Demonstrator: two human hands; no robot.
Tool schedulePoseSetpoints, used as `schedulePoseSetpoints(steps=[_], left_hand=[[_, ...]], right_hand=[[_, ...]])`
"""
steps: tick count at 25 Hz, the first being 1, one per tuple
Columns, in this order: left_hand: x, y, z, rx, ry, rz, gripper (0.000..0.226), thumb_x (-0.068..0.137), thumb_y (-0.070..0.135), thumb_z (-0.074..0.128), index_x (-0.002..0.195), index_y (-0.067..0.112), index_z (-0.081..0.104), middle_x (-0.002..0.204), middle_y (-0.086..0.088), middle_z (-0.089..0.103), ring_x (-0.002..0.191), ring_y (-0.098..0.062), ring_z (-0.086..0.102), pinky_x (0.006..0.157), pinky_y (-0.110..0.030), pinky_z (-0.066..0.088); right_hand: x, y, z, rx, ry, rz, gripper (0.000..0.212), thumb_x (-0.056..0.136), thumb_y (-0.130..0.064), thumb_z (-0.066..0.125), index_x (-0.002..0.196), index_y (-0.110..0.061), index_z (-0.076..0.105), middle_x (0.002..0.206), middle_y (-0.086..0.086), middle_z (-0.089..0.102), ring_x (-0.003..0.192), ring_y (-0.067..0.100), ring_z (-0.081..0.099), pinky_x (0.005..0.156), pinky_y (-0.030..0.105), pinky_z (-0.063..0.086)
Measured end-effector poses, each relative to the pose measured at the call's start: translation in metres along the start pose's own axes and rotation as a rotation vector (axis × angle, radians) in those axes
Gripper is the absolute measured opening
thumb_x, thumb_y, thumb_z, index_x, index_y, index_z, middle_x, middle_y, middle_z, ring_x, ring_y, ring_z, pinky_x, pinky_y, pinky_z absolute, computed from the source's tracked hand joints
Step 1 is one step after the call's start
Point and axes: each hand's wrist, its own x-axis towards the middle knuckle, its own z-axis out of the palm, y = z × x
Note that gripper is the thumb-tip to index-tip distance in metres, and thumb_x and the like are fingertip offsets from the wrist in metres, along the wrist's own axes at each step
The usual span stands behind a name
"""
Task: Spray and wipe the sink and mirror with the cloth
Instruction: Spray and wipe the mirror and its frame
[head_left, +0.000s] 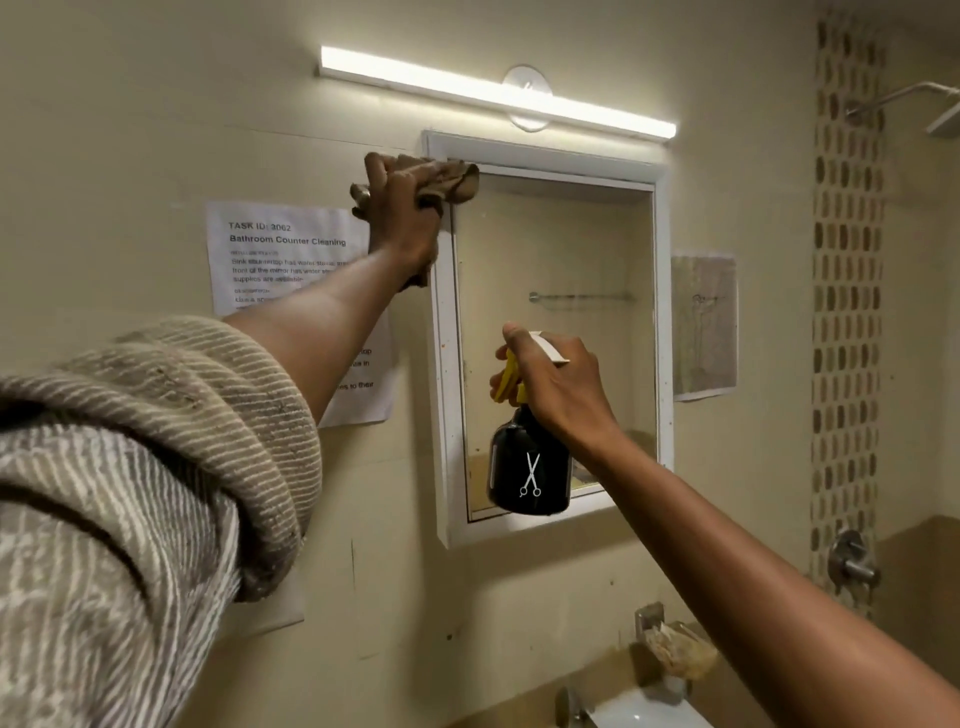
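Observation:
A white-framed mirror (556, 322) hangs on the beige wall. My left hand (402, 218) grips a bunched brown cloth (449, 182) against the mirror's top left corner. My right hand (558, 384) holds a black spray bottle (530, 473) by its yellow and white trigger head, upright in front of the mirror's lower half. The bottle bears a white scissors mark. A corner of the white sink (644, 712) shows at the bottom edge, below my right forearm.
A lit strip light (493, 93) runs above the mirror. A printed task sheet (291, 254) is taped left of it, another paper (704, 325) to the right. A tap (569, 704) and a holder with a sponge (675, 654) sit by the sink. Shower fittings (852, 561) lie far right.

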Motion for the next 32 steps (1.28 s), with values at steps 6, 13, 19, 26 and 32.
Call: schedulePoseSetpoints(steps=[6,13,19,26,32], left_hand=[[-0.068,-0.020,0.009,0.075,-0.119,0.058,0.048,0.090,0.011,0.055,0.135,0.029,0.060,0.149,-0.016,0.025,0.128,-0.042,0.028,0.105,-0.034,0.033],[-0.160,-0.056,0.024,0.217,-0.193,0.090,0.043,0.088,0.018,0.061,0.128,0.034,0.062,0.141,-0.016,0.029,0.120,-0.040,0.034,0.087,-0.029,0.039],[-0.240,-0.077,0.031,0.239,-0.296,0.037,0.053,0.084,0.013,0.065,0.126,0.044,0.058,0.138,-0.009,0.024,0.120,-0.038,0.034,0.078,-0.041,0.059],[-0.309,-0.091,0.042,0.227,-0.391,-0.086,0.059,0.084,0.010,0.067,0.134,0.040,0.059,0.141,-0.003,0.015,0.122,-0.034,0.025,0.089,-0.039,0.055],[-0.365,-0.095,0.047,0.182,-0.496,-0.241,0.058,0.093,0.010,0.059,0.135,0.049,0.054,0.143,-0.006,0.017,0.122,-0.029,0.022,0.095,-0.035,0.051]], right_hand=[[0.009,0.007,0.003,0.037,0.045,0.067,0.039,0.107,-0.045,0.049,0.081,-0.024,0.068,0.083,0.008,0.078,0.078,0.024,0.079,0.083,0.049,0.065],[0.013,0.011,0.014,0.034,0.064,0.110,0.040,0.107,-0.046,0.049,0.078,-0.024,0.067,0.078,0.007,0.078,0.079,0.025,0.079,0.084,0.049,0.064],[0.005,0.020,0.020,0.059,0.060,0.161,0.040,0.107,-0.045,0.048,0.086,-0.018,0.069,0.083,0.012,0.078,0.082,0.029,0.079,0.085,0.047,0.064],[-0.012,0.041,0.019,0.020,0.045,0.216,0.043,0.108,-0.045,0.047,0.092,-0.013,0.071,0.085,0.015,0.079,0.083,0.032,0.079,0.087,0.049,0.064],[-0.029,0.054,0.012,0.010,0.046,0.269,0.045,0.108,-0.046,0.047,0.101,-0.009,0.072,0.089,0.015,0.079,0.084,0.029,0.079,0.085,0.045,0.064]])
